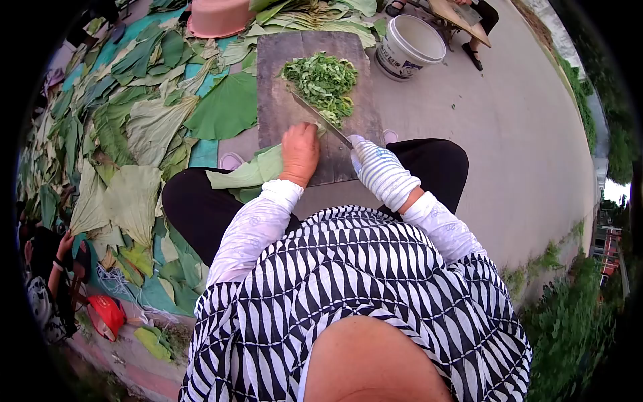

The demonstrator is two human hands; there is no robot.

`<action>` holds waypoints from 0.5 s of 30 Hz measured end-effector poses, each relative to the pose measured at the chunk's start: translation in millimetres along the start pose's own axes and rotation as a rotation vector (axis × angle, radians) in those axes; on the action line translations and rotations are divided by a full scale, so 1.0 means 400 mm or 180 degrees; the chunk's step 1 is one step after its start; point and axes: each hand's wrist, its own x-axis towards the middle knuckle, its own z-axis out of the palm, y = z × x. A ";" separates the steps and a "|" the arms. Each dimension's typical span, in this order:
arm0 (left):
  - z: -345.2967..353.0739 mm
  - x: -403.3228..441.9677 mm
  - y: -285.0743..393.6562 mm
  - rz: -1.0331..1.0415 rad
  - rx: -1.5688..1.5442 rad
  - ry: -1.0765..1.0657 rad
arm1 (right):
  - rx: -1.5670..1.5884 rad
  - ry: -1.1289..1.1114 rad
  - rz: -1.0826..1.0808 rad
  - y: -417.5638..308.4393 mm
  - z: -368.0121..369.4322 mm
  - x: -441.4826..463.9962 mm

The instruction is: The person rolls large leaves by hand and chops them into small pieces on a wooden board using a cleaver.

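The leaf bundle [258, 166] lies partly under the left hand [300, 149], its right end on a worn board that serves as the bench [273, 110], its pale-green tail hanging past the board's left edge towards the left leg [194, 208]. I see that bare left grip curled closed over the bundle, fingertips close to its right end. The right hand [383, 171], in a striped glove, has its grip wrapped around the handle end of the knife [320, 118]; the blade slants away and to the left, just beside the left fingers. From my high view I can't tell whether steel and skin touch, and that is the risk I rate worst: if those fingertips creep forward or the blade leans, I'd expect a cut. The gloved grip might also slip if the fabric gets damp. The overhanging tail could drag the bundle sideways and loosen its layers. Beyond the blade sits a heap of chopped greens [321, 77]; pushed too far, shreds might spill off the board. Farther out, I have a white bucket [394, 65] off the far right corner, a pink basin [218, 23] past the far left one, broad leaves [144, 127] spread leftward, and another person's hand [65, 244] at their edge
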 end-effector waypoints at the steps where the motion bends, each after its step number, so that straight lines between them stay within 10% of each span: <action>1: 0.001 0.000 -0.001 0.0049 -0.0006 0.0018 | -0.0045 0.0044 -0.0022 -0.008 -0.013 -0.030; 15: -0.002 0.005 0.007 0.0064 0.0066 0.0000 | -0.0076 -0.0687 0.0245 -0.005 -0.039 -0.082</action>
